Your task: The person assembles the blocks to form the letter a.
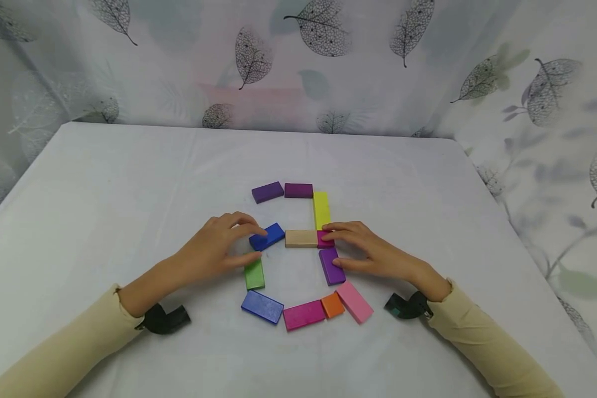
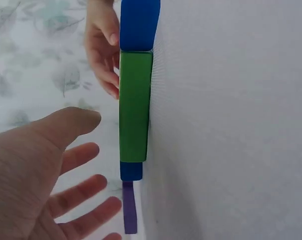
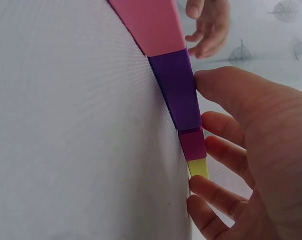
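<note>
My left hand (image 1: 210,246) hovers with fingers spread over a blue block (image 1: 273,235) and a green block (image 1: 255,277). In the left wrist view a gap shows between its thumb and the green block (image 2: 135,107). My right hand (image 1: 375,251) has its fingers extended beside the right column of blocks. Its thumb is at a purple block (image 1: 330,271), seeming to touch its edge in the right wrist view. The other fingertips lie by a small magenta block (image 1: 322,242) and a yellow block (image 1: 321,207). A natural wood block (image 1: 300,239) lies between the hands.
A dark purple block (image 1: 266,193) and a plum block (image 1: 298,190) lie at the far end. Nearer are a periwinkle blue block (image 1: 262,307), a magenta block (image 1: 303,316), an orange block (image 1: 333,305) and a pink block (image 1: 355,302). All lie on a white-covered table (image 1: 129,182) before a leaf-patterned curtain (image 1: 169,61).
</note>
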Demonstrator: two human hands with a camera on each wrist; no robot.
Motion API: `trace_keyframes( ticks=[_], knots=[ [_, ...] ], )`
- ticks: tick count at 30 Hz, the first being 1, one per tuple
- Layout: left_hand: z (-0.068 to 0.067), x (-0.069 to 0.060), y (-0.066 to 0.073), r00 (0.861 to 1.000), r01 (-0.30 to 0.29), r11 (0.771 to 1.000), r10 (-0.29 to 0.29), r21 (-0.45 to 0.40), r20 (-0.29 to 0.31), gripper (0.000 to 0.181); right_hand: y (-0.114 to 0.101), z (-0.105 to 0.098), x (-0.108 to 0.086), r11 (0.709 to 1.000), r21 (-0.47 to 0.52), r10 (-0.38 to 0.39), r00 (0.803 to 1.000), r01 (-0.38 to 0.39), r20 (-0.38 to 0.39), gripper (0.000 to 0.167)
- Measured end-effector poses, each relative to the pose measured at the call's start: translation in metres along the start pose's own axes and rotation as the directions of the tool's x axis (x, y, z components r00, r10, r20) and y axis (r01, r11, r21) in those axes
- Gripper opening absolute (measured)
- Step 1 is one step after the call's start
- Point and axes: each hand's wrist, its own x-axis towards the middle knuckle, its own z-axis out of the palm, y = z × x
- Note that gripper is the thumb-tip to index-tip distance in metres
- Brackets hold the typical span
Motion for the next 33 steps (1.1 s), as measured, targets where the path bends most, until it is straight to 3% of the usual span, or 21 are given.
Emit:
trace_keyframes(
  ticks=[3, 8, 27, 33],
  knots=[
    [0.001, -0.001, -0.004, 0.997, 0.043, 0.999, -0.042, -0.013, 0.067, 0.041, 0.000, 0.000, 0.000, 1.000, 0.001, -0.001, 1.000, 0.001, 0.001, 0.051],
    [0.002, -0.002, -0.007, 0.991, 0.058, 0.998, -0.054, -0.030, 0.126, 0.044, -0.001, 0.000, 0.000, 1.000, -0.003, -0.001, 1.000, 0.001, 0.001, 0.050],
    [-0.001, 0.000, -0.013, 0.978, 0.098, 0.983, -0.067, -0.153, 0.198, 0.042, 0.000, -0.001, -0.003, 1.000, 0.008, 0.007, 1.000, -0.007, -0.001, 0.052],
    [0.000, -0.002, -0.014, 0.980, 0.065, 0.988, -0.036, -0.143, 0.197, 0.045, 0.002, 0.001, -0.003, 1.000, 0.019, -0.008, 1.000, 0.008, -0.002, 0.052]
  ],
)
